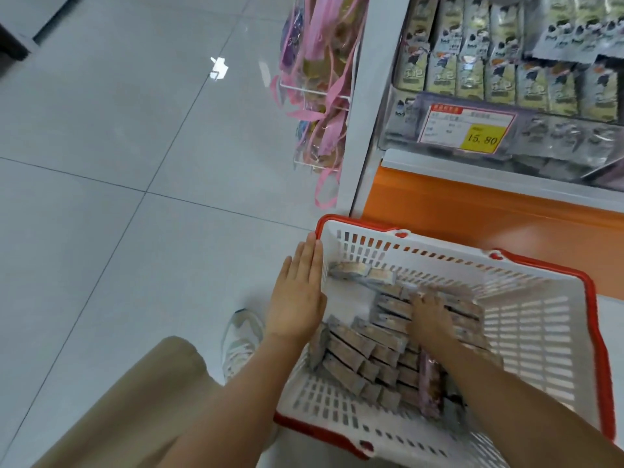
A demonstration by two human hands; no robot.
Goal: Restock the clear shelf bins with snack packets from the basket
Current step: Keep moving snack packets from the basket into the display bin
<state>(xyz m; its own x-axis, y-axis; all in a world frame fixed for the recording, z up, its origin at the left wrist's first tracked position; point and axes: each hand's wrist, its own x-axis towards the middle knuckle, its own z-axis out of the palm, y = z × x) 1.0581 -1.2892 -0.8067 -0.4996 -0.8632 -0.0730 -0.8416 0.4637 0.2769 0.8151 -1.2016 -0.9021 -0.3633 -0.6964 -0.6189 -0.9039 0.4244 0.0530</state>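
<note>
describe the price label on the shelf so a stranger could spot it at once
Start at the shelf unit on the right, above the red-rimmed white basket. On the clear bin front just above the orange panel sits a red-bordered price label. It is the only label there, and its yellow patch reads 15.80.

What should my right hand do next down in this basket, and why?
Probably close the right hand around a few snack packets and lift them toward the clear shelf bin. That hand lies on the pile inside the basket, though blur hides whether it grips any. The left hand rests flat against the rim, apparently steadying the basket.
</note>
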